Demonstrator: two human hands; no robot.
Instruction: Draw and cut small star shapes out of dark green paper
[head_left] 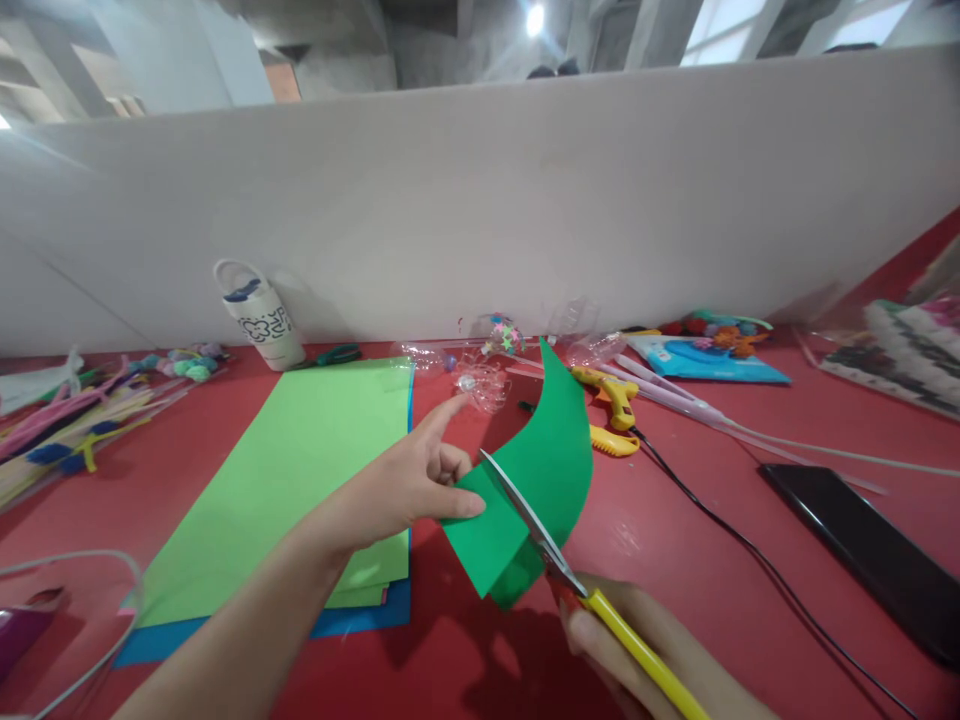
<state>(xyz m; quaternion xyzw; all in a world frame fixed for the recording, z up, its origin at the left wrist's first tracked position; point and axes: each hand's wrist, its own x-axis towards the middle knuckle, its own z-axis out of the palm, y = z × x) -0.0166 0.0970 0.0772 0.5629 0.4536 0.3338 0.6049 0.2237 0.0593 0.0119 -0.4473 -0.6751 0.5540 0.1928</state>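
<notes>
One curved green sheet [559,440] in pinching left hand [420,480], yellow-handled scissors [600,612] in closed right hand [649,615]

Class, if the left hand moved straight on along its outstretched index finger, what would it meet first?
The left hand would probably meet the crinkled clear plastic ahead of it on the red table, though depth is hard to judge from this single view.

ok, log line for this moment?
left hand: holds green paper | right hand: holds scissors across paper | phone: on table, right side
</notes>
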